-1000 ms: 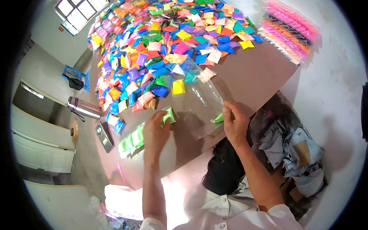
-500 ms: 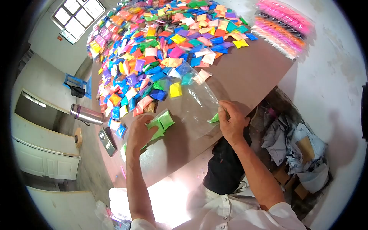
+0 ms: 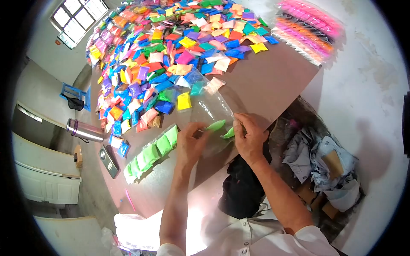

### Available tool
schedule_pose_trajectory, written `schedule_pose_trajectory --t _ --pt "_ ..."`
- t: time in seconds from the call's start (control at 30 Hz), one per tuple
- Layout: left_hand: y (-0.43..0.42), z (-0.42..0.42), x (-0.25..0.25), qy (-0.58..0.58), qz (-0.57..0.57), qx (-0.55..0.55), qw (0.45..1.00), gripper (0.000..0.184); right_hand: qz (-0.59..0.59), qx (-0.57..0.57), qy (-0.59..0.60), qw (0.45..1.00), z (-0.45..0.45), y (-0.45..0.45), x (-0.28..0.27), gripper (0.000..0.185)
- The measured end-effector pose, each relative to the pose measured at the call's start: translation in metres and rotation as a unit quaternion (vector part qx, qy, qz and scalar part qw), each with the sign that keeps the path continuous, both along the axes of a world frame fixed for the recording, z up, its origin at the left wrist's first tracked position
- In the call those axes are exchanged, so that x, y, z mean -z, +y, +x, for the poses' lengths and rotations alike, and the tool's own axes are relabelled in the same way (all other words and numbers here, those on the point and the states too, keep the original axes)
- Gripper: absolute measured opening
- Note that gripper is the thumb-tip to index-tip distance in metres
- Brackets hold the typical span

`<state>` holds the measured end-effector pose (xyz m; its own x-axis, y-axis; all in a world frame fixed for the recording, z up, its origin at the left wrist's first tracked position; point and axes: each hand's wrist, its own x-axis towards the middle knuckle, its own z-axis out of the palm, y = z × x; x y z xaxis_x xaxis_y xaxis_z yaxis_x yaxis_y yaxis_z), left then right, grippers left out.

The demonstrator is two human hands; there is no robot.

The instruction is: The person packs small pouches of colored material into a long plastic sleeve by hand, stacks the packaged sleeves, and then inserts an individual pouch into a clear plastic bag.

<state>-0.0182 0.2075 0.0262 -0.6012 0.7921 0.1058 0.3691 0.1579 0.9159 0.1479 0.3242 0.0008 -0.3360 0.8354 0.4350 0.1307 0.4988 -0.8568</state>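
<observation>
A large clear plastic bag [image 3: 213,104] lies on the table with a yellow packet [image 3: 184,101] showing in or under it. My right hand [image 3: 250,138] pinches the bag's edge, closed. Beside its fingertips is a light green packet [image 3: 229,134], apparently within the plastic. My left hand [image 3: 191,144] is closed on another light green packet [image 3: 216,125], at the bag's near side; whether that packet is inside the plastic I cannot tell. Left of this hand, a row of light green packets [image 3: 148,156] leans together on the table [image 3: 267,87].
A big heap of coloured packets [image 3: 171,47] covers the far side. Bundles of pink and orange bagged sticks [image 3: 307,30] lie far right. A steel flask [image 3: 85,130] and a small scale [image 3: 109,161] stand at left. Crumpled bags [image 3: 337,164] sit below the right edge.
My left hand has moved right from the green row to the bag, taking a green packet with it. My right hand stays at the bag's edge. The view has shifted slightly.
</observation>
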Motion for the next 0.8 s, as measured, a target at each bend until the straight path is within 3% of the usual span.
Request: schedule_pose_trajectory --t 0.27,0.37,0.47,0.63,0.8 --pt "0.013 0.019 -0.006 0.032 -0.018 0.071 0.997 0.02 0.013 0.007 0.009 1.0 -0.003 0.0 0.007 0.028" --pt "0.016 0.018 -0.001 -0.031 -0.024 0.055 0.998 0.021 0.015 -0.001 -0.001 1.0 -0.003 0.0 0.007 0.029" --pt "0.022 0.018 0.008 -0.007 0.006 0.065 0.998 0.023 0.009 0.002 -0.002 1.0 -0.003 0.001 0.008 0.03" --pt "0.02 0.014 0.002 0.156 0.021 0.083 0.984 0.022 0.003 0.011 -0.002 1.0 -0.005 -0.001 0.004 0.028" --pt "0.015 0.024 -0.007 0.141 -0.011 0.061 0.988 0.021 -0.004 0.015 -0.004 1.0 -0.005 -0.001 0.005 0.026"
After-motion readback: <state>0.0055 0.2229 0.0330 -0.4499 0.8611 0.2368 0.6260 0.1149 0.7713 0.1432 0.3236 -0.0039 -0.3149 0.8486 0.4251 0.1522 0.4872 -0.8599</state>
